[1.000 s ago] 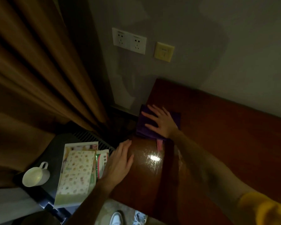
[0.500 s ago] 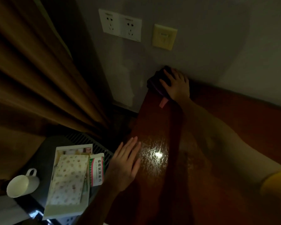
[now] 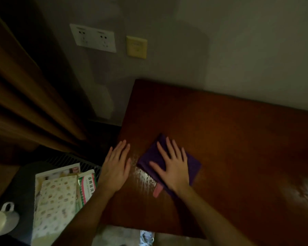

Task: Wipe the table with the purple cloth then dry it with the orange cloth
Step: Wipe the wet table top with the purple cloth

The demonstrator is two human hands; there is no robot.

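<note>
A folded purple cloth lies flat on the dark reddish wooden table, near its left edge. A small pink tag sticks out from the cloth's near side. My right hand presses down on the cloth with fingers spread and straight. My left hand rests flat on the table's left edge, fingers straight, holding nothing. A wet, shiny streak shows on the wood between the two hands. No orange cloth is in view.
Left of the table, a low dark surface carries a patterned pouch, a green and white packet and a white cup. Brown curtains hang at left. Sockets and a yellow plate sit on the wall.
My right hand has pulled the purple cloth back from the far left corner by the wall to the near left part of the table. My left hand stays at the left edge.
</note>
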